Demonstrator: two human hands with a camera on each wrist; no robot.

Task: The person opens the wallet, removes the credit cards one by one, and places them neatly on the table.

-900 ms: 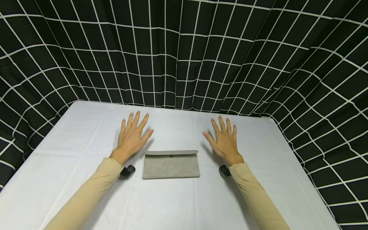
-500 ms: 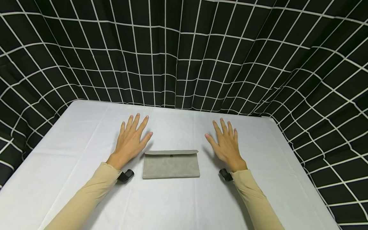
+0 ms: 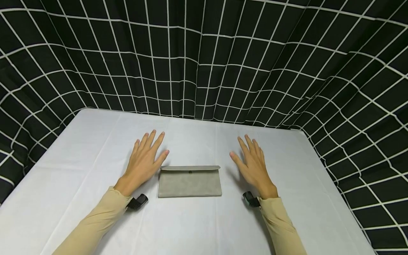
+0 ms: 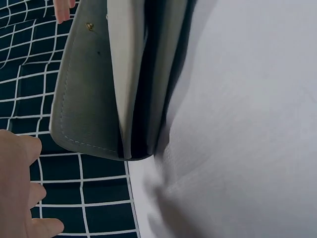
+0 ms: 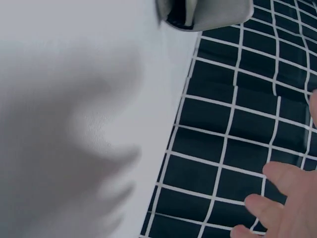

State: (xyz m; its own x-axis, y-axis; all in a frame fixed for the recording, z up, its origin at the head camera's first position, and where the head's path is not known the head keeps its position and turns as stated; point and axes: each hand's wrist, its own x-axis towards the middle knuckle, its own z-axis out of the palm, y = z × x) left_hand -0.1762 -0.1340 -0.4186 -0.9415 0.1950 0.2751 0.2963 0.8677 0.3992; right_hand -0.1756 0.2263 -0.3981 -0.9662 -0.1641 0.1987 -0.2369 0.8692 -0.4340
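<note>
While your palms hover flat over the white tablecloth (image 3: 79,148), the grey envelope wallet (image 3: 190,181) lies squarely between them, near the front half of the table, its flap folded down along the far edge with a small snap stud (image 3: 190,172) at the middle of that flap. Your left hand (image 3: 144,161) sits just beside the wallet's left end, fingers straight and spread, thumb angled in toward the wallet's far left corner; whether the thumb actually touches the corner, the head view doesn't settle. It grips nothing. Your right hand (image 3: 253,163) lies a little apart from the wallet's right end, fingers also extended and loosely together, thumb pointing inward, and it holds nothing either. Both forearms are in beige sleeves (image 3: 95,223), and a small black camera unit (image 3: 137,202) rides under each wrist. From the left wrist view, the wallet (image 4: 109,79) shows edge-on, its layers gaping slightly, stitching along the flap, with your fingertips (image 4: 20,188) at the lower corner of the frame. From the right wrist view, only the wallet's end (image 5: 205,12) peeks in at the top. Behind the table hangs a black curtain with a white grid (image 3: 204,60).
</note>
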